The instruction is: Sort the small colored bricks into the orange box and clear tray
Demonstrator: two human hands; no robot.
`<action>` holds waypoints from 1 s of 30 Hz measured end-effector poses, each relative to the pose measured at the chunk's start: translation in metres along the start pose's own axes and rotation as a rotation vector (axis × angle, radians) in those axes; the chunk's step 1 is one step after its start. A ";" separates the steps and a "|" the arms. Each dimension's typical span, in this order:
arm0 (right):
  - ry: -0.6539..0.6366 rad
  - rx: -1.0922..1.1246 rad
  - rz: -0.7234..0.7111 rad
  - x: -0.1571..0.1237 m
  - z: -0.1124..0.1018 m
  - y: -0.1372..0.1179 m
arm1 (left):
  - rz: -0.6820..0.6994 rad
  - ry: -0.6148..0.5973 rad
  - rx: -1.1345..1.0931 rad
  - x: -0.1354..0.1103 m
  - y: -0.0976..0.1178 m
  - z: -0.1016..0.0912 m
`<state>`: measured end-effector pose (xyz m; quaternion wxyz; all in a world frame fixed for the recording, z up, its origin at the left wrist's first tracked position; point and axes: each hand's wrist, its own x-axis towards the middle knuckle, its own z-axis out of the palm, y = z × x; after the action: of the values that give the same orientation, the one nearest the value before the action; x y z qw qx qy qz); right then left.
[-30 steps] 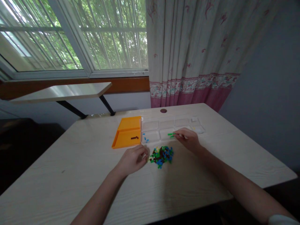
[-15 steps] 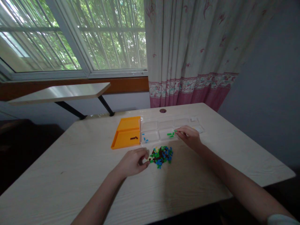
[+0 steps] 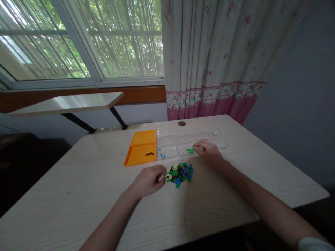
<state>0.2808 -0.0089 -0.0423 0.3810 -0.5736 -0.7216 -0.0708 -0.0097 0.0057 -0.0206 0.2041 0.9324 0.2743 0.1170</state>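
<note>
A heap of small building bricks in green, blue, brown and pale yellow lies on the table. At its left edge is my left hand, thumb and forefinger brought together by a pale bit; whether they grip it I cannot make out. My right hand pinches a small green brick over the clear compartment tray. Beneath those fingertips, several green bricks lie in a front compartment. A few blue bricks rest in the compartment to the left.
Joined to the tray's left is an orange case with dark brown bricks in its front half. A raised shelf on black legs stands at the back left of the table. Behind hang a curtain and a barred window.
My right hand has shifted slightly left with the green brick over the tray. The left fingers have closed together a little at the heap's edge.
</note>
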 end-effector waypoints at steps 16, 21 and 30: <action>-0.173 0.112 -0.360 -0.021 0.013 -0.071 | -0.075 0.239 -0.392 0.014 0.008 0.022; -0.145 0.103 -0.387 -0.025 0.016 -0.076 | -0.048 0.203 -0.468 0.016 0.009 0.030; -0.075 0.109 -0.362 -0.023 0.016 -0.078 | -0.046 0.253 -0.450 0.016 0.009 0.030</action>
<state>0.2059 -0.0442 -0.0423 0.3654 -0.4152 -0.8295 -0.0775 0.0180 -0.0018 -0.0415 0.3733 0.8349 0.2858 0.2861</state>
